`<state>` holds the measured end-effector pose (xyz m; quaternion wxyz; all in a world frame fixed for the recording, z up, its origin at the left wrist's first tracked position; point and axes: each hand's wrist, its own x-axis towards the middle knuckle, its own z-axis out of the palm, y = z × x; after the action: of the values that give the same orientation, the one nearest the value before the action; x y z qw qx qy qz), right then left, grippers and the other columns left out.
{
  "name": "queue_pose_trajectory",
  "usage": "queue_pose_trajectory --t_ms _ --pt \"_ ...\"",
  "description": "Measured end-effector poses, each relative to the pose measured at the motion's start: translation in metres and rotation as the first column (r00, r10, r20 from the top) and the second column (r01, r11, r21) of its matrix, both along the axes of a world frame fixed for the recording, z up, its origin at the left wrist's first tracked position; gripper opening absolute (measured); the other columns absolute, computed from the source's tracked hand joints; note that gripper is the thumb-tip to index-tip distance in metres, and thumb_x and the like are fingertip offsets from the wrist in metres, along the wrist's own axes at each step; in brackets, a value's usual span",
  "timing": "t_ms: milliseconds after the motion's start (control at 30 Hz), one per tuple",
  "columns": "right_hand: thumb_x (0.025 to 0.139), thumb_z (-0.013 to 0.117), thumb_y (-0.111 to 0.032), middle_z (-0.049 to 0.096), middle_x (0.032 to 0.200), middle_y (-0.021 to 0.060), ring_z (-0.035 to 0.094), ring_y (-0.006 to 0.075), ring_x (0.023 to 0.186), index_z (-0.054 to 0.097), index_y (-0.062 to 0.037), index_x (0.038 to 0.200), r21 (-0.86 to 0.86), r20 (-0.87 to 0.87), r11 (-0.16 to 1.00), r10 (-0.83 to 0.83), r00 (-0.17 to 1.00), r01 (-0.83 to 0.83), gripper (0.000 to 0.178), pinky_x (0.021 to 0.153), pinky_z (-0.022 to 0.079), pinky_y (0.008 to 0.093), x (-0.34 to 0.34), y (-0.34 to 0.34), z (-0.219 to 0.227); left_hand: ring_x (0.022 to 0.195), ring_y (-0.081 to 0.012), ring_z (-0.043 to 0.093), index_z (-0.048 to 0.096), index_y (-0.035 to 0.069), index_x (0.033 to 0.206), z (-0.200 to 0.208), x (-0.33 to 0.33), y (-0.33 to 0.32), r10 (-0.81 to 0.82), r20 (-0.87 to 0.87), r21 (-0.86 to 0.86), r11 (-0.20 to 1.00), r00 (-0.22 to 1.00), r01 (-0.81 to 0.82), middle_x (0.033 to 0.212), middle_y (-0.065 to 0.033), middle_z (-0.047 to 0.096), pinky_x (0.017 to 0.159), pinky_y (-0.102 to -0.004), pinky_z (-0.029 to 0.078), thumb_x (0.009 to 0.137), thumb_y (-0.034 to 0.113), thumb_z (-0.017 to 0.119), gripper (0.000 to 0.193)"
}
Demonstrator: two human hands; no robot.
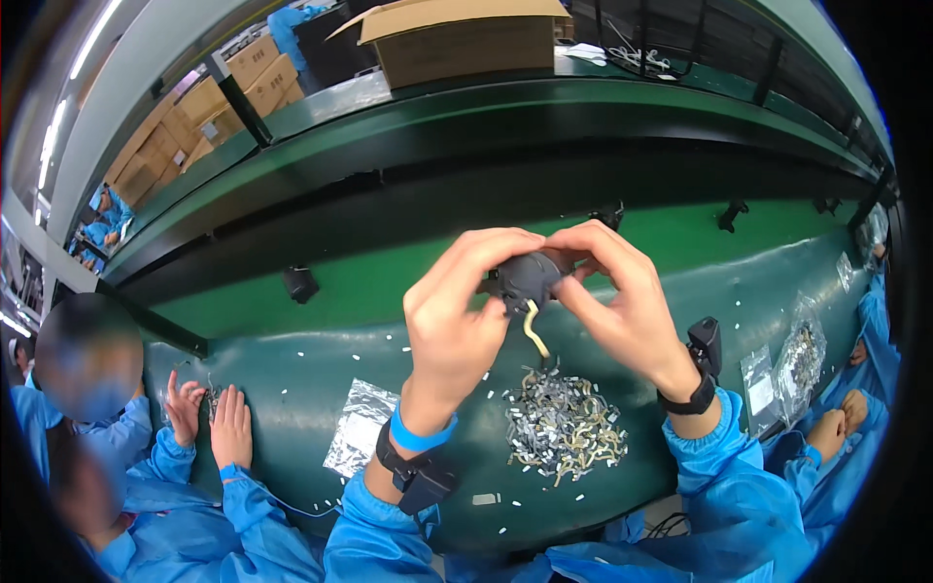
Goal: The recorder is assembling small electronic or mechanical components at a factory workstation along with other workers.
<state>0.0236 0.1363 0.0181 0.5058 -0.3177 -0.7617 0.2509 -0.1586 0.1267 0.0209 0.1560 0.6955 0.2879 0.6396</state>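
Both my hands are raised over the green table, gripping one dark grey, rounded part between them. My left hand is closed on its left side, with the thumb near its lower edge. My right hand pinches its right side and partly covers it. A bent, pale yellow strip hangs below the part; where it joins is hard to see. Beneath my hands lies a pile of small grey, white and yellowish pieces, short flexible strips with little ends.
A silver bag lies left of the pile. Clear bags of parts lie at right. Black devices sit on the green strip beyond. A co-worker's hands work at left; another person's hands show at right. A cardboard box stands on the shelf.
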Motion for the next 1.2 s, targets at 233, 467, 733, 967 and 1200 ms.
queue_pose_trajectory --t_ms 233,467,733,967,1200 --pt "0.08 0.063 0.014 0.069 0.092 0.0114 0.069 0.0212 0.081 0.07 0.0014 0.109 0.202 -0.112 0.951 -0.213 0.971 0.232 0.032 0.072 0.056 0.0299 0.019 0.001 0.01 0.112 -0.0381 0.067 0.066 -0.002 0.125 -0.007 0.015 0.01 -0.007 -0.188 0.327 0.943 0.982 0.069 0.122 -0.0176 0.069 0.095 -0.0455 0.056 0.062 -0.005 0.084 0.066" --pt "0.078 0.067 0.014 0.07 0.092 0.0102 0.07 0.02 0.081 0.07 0.0007 0.109 0.2 -0.159 0.956 -0.184 0.97 0.214 0.033 0.072 0.055 0.0295 0.017 -0.003 0.007 0.105 -0.0361 0.071 0.071 -0.004 0.116 -0.01 0.021 0.01 0.022 -0.115 0.414 0.91 0.993 0.028 0.117 -0.0187 0.071 0.089 -0.0418 0.059 0.062 0.002 0.087 0.057" --pt "0.074 0.064 0.017 0.07 0.092 0.0095 0.07 0.0193 0.081 0.069 0.0007 0.108 0.137 -0.103 0.979 -0.135 0.985 0.148 0.037 0.072 0.055 0.0298 0.012 -0.003 0.005 0.105 -0.0357 0.071 0.072 -0.004 0.116 -0.009 -0.001 0.015 0.075 -0.303 0.487 0.869 0.95 0.086 0.116 -0.0171 0.072 0.089 -0.0422 0.059 0.061 0.003 0.087 0.057" --pt "0.075 0.063 0.012 0.069 0.09 0.0122 0.07 0.0204 0.082 0.066 0.0005 0.111 0.061 -0.016 0.996 0.061 0.998 -0.06 0.038 0.072 0.055 0.0321 0.018 -0.007 -0.005 0.103 -0.0364 0.072 0.073 -0.005 0.114 0.017 0.013 -0.012 -0.113 -0.281 0.148 0.976 0.953 0.159 0.111 -0.0191 0.074 0.09 -0.0422 0.058 0.066 0.007 0.087 0.052" --pt "0.097 0.067 -0.014 0.062 0.099 0.0067 0.062 0.0141 0.086 0.043 -0.001 0.134 -0.166 -0.193 0.964 0.173 0.966 -0.206 0.047 0.076 0.052 0.0273 0.016 0.001 -0.002 0.109 -0.0387 0.067 0.069 -0.01 0.116 0.022 -0.009 -0.015 0.132 -0.402 0.178 0.982 0.906 -0.064 0.112 -0.0216 0.073 0.094 -0.0452 0.054 0.082 0.019 0.079 0.046"
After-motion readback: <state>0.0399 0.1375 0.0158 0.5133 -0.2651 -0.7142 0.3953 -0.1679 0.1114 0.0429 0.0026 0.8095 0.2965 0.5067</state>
